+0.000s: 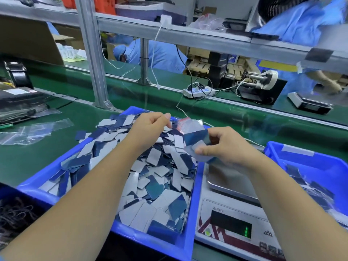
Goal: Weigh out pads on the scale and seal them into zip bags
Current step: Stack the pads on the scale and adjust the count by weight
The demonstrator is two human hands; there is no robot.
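Clear empty zip bags (35, 130) lie flat on the green bench (105, 127) at the left of the frame, just below a dark stack of packed goods (20, 106). In the lower centre, a blue bin (186, 219) is heaped with loose pads (150, 178), small rounded rectangles showing either a glossy dark-blue face or a pale grey one, tumbled at every angle and spilling toward the bin's far rim. Above the pile, the left hand (150, 127) has its fingers curled, pinching the upper edge of a small clear zip bag (190, 129) with a red strip along its mouth. The right hand (224, 146), right of centre, grips the bag's lower part between thumb and curled fingers; through the film a stack of pads shows, blue faces outward, the plastic creased and shiny around them. The bag hangs between the two hands, over the bin's right edge and the far end of the scale. Directly below the right forearm sits a white electronic scale (229, 225) with a steel pan (229, 181) and a dark display lit with green marks. At the far right, a second blue bin (320, 166) holds filled bags (316, 189) of the same blue pads. Across the bench, in the upper part of the frame, workers in blue smocks (162, 55) stand behind a metal rack, beside a white power strip (199, 91)
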